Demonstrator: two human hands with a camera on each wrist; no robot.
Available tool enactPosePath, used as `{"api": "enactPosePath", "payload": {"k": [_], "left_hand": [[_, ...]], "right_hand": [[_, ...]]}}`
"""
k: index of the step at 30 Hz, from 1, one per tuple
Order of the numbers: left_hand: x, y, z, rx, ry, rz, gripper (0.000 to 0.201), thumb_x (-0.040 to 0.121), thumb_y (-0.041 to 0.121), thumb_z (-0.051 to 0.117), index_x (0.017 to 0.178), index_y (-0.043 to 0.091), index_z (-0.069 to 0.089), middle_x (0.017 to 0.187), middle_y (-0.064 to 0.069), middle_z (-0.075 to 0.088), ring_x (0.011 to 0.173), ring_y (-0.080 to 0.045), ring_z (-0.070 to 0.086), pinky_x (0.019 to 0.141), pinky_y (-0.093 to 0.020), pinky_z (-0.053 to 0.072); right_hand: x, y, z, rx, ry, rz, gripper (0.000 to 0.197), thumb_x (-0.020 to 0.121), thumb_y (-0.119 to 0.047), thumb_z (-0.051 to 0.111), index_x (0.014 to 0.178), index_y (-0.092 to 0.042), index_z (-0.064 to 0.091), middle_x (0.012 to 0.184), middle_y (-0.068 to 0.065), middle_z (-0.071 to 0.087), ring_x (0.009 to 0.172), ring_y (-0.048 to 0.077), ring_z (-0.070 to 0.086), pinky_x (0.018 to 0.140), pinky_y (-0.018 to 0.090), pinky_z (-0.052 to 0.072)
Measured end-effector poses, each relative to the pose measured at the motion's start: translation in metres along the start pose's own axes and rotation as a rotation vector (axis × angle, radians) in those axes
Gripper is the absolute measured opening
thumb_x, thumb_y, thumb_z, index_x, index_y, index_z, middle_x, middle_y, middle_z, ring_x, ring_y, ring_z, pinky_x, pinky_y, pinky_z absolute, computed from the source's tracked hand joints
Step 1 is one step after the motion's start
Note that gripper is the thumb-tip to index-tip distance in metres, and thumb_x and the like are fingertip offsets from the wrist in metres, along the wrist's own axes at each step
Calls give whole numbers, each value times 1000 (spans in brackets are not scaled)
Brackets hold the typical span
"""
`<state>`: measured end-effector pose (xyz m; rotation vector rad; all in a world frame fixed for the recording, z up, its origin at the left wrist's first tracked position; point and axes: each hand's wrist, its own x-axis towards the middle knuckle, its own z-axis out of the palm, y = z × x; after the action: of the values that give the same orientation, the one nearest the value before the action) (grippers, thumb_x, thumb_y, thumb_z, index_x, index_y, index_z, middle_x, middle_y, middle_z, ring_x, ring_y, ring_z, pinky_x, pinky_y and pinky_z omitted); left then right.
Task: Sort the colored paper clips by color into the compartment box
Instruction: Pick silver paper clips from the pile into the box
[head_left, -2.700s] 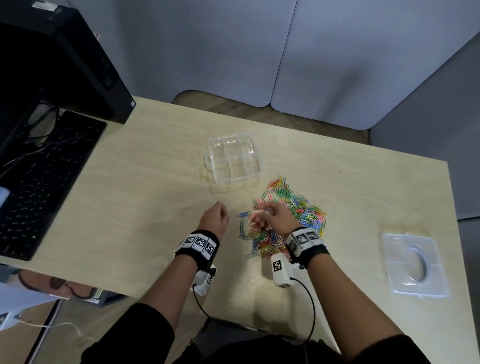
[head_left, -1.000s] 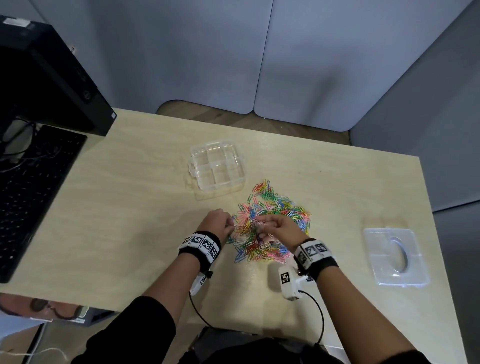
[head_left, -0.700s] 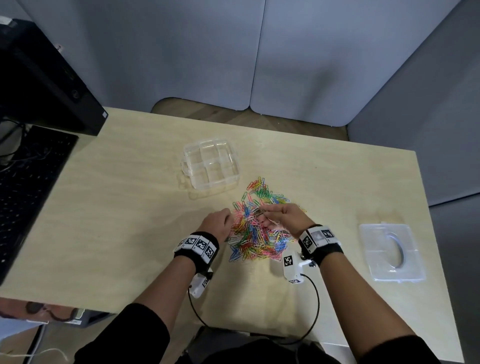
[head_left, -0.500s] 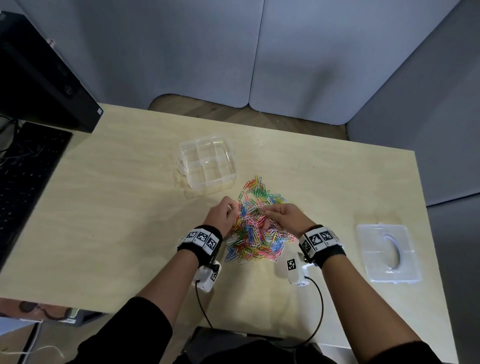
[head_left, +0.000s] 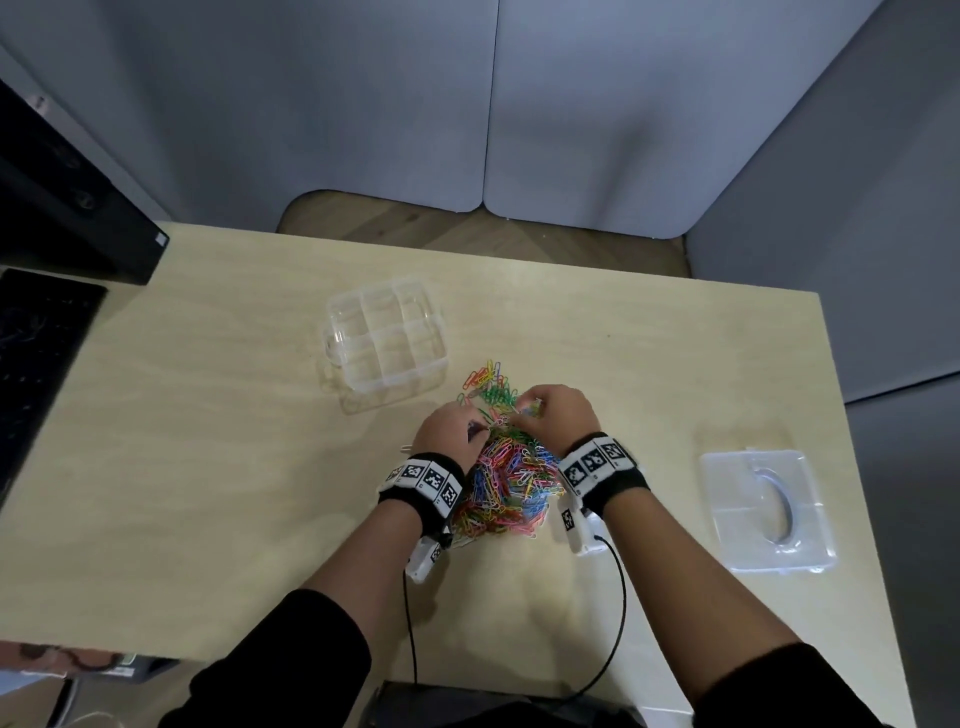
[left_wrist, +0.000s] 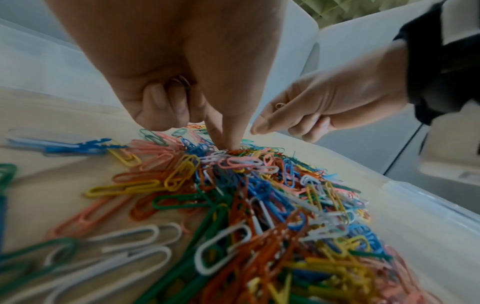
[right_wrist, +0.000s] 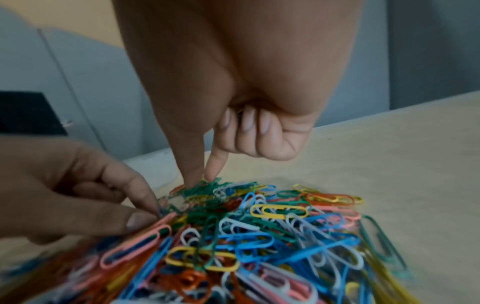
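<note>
Paper clips (head_left: 506, 475): a loose mixed heap of green, blue, yellow, orange, pink and white clips on the tabletop (head_left: 208, 493), about midway between its left and right edges and toward the near edge.
Compartment box (head_left: 384, 340): clear plastic, open, just beyond the heap toward the far edge and slightly left; its compartments look empty.
Left hand (head_left: 449, 431): on the left side of the heap, thumb and forefinger drawn together at the clips, the tip down among blue and pink ones in the left wrist view; other fingers curled into the palm. Whether a clip is actually pinched, I cannot tell.
Right hand (head_left: 563, 413): at the far end of the heap, thumb and forefinger tips down in a cluster of green clips (right_wrist: 205, 190), remaining fingers (right_wrist: 259, 131) folded. A real grip on a clip is not clear.
Lid (head_left: 769, 506): clear plastic, flat on the tabletop near the right edge, well apart from the heap.
Keyboard (head_left: 31, 364): black, at the left edge.
</note>
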<state>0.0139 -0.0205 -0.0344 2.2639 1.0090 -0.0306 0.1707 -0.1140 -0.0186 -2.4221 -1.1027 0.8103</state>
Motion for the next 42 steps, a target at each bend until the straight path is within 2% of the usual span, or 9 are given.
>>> {"api": "enactPosePath", "payload": {"k": [5, 11, 14, 18, 22, 26, 30, 35, 42], "left_hand": [[2, -1, 0, -11, -85, -19, 17, 91, 28, 65, 95, 13, 73, 99, -4, 67, 90, -20, 58, 80, -29, 45], [-2, -6, -6, -191, -64, -60, 11, 92, 22, 63, 88, 11, 64, 75, 6, 49, 63, -7, 44, 66, -27, 42], [-1, -6, -7, -279, -69, -129, 11, 92, 22, 62, 86, 13, 60, 72, 0, 53, 65, -13, 48, 65, -25, 37], [3, -1, -8, -350, -70, -190, 8, 96, 17, 54, 92, 12, 50, 89, 1, 61, 88, -15, 55, 74, -25, 37], [8, 3, -4, -366, -95, -183, 16, 98, 7, 39, 101, 19, 48, 83, -15, 66, 81, -32, 66, 70, -40, 51], [11, 9, 1, -186, -66, -157, 12, 99, 25, 45, 98, 20, 56, 81, -3, 66, 70, -27, 62, 65, -36, 50], [10, 10, 9, -84, -3, -123, 6, 90, 26, 65, 89, 22, 61, 81, 9, 62, 76, -14, 60, 74, -29, 52], [8, 11, 11, -72, -21, -127, 11, 92, 26, 63, 83, 20, 59, 73, 9, 59, 69, -13, 56, 67, -26, 46], [8, 8, 6, -95, -132, -91, 26, 99, 37, 48, 85, 16, 54, 70, 0, 56, 65, -20, 52, 63, -30, 40]], "right_hand": [[11, -3, 11, -178, -90, -14, 16, 86, -37, 72, 91, -23, 73, 91, 0, 73, 82, 19, 66, 70, 31, 54], [3, 20, 2, 21, -79, 45, 8, 89, -27, 67, 85, -20, 68, 92, 5, 73, 77, 16, 63, 69, 26, 48], [0, 23, -3, 69, -88, 60, 12, 92, -27, 65, 91, -16, 70, 97, 1, 71, 85, 15, 61, 76, 25, 46], [-5, 21, -12, 598, -231, 113, 11, 95, -19, 65, 92, -9, 69, 84, 4, 70, 75, 14, 64, 74, 32, 51], [-14, 18, -13, 1163, -338, 245, 19, 96, 2, 54, 113, -3, 62, 84, 11, 67, 70, 16, 59, 63, 22, 52], [-12, 18, -15, 1323, -365, 290, 24, 96, -15, 59, 114, -2, 69, 81, 5, 59, 70, 15, 52, 65, 24, 47], [-2, 20, -13, 885, -152, 266, 21, 78, -38, 80, 79, -18, 75, 75, 1, 66, 69, 14, 55, 67, 28, 46], [24, 18, -1, 265, 45, 113, 15, 78, -29, 80, 89, -20, 75, 73, -8, 64, 64, 3, 53, 61, 21, 43], [28, 24, 5, 152, 7, 80, 17, 84, -31, 75, 82, -14, 71, 81, 1, 71, 77, 15, 65, 68, 26, 50]]}}
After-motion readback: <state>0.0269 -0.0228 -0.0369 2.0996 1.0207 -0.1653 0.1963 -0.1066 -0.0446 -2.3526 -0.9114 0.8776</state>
